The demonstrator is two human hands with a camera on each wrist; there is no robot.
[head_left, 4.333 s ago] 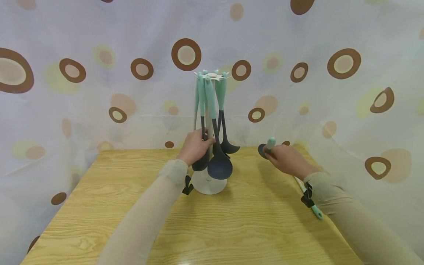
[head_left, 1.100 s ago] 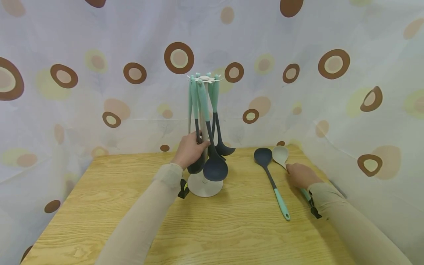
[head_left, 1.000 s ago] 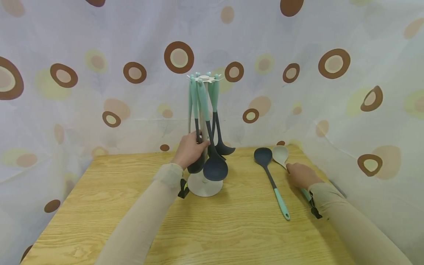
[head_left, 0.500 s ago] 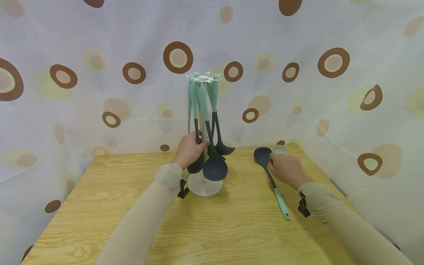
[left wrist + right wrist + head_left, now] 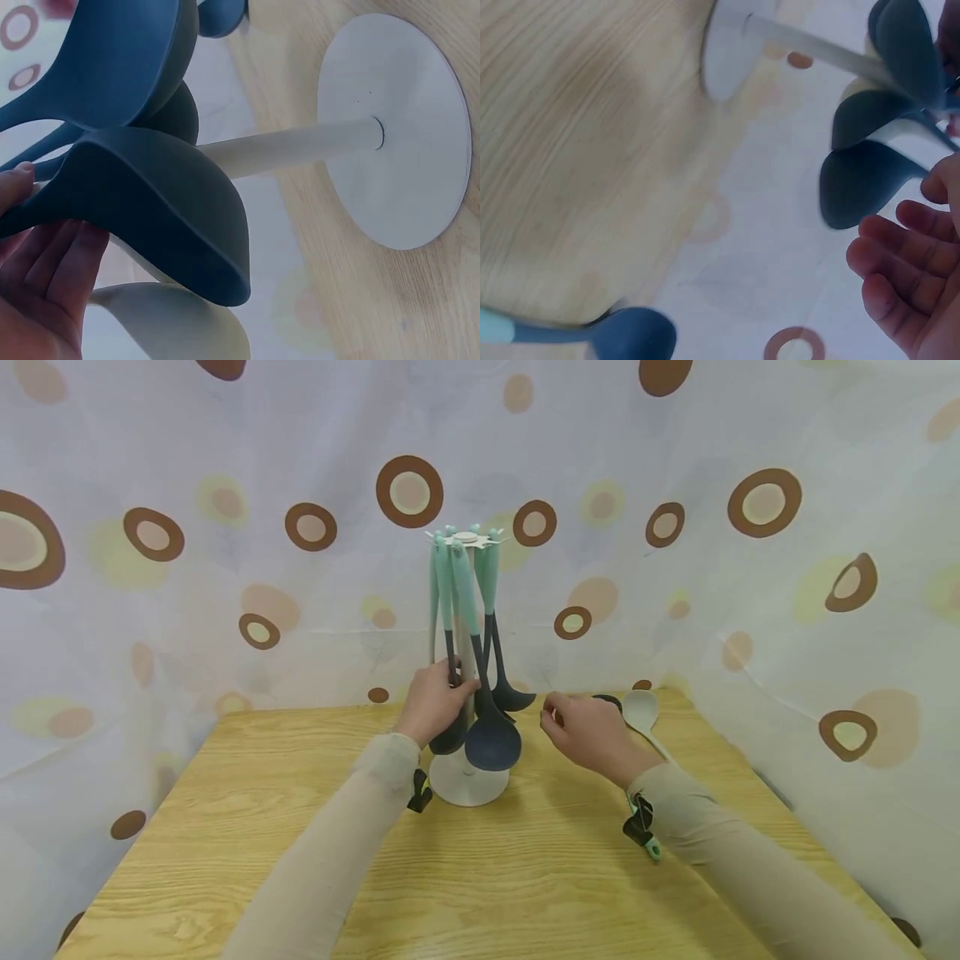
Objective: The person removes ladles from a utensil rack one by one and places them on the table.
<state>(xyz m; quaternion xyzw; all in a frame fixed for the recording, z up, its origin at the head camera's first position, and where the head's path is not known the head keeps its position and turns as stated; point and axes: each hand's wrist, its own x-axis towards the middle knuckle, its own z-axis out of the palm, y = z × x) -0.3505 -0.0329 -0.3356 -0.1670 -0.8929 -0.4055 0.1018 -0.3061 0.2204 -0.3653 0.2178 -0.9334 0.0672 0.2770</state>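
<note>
My left hand holds the neck of a dark ladle between thumb and fingers. That ladle hangs on a white rotating utensil rack among several mint-handled utensils. A second dark ladle hangs at the front of the rack. To the rack's right is my right hand, fingers loosely bent and holding nothing. In the right wrist view its fingertips are close to a dark scoop-shaped utensil head on the rack. A cream utensil head hangs beside the held ladle.
On the right side of the wooden table lies a white spoon. Left of it, a dark spoon with a mint handle is mostly hidden by my right hand and arm in the head view. A spotted curtain stands behind.
My right hand laid down the dark mint-handled spoon, touched the white spoon, then let go and moved left toward the rack. My left hand stays on its ladle.
</note>
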